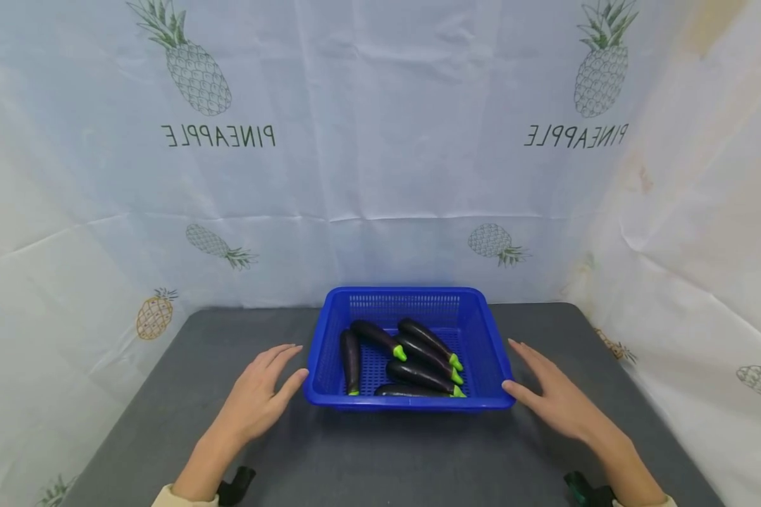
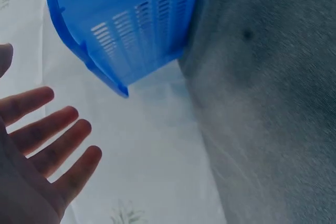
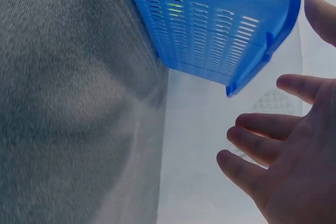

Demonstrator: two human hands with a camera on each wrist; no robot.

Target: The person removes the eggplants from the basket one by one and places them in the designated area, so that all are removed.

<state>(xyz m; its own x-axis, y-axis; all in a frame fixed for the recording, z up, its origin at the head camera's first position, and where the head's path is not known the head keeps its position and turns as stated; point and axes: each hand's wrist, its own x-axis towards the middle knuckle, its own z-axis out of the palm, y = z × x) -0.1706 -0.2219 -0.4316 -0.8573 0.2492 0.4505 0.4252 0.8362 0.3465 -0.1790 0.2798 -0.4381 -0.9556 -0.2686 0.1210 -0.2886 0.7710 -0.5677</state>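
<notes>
A blue plastic basket [image 1: 409, 403] with slotted walls stands on the dark table. Inside it lie several dark purple eggplants [image 1: 421, 377] with bright green stem ends; one is upright along the left wall and the others slant toward the right. My left hand [image 1: 256, 398] is just left of the basket, fingers spread and holding nothing. On the other side, my right hand [image 1: 554, 394] has its thumb tip right at the basket's right rim, its fingers extended. Both wrist views show the basket's outer side wall [image 2: 131, 19] and the relaxed fingers [image 3: 268, 127] beside it.
The grey-black tabletop [image 1: 406, 465] stretches in front of the basket and to both sides. A white cloth [image 1: 406, 176] printed with pineapples hangs close behind the table and along both sides. Dark straps [image 1: 236, 486] show at the wrists.
</notes>
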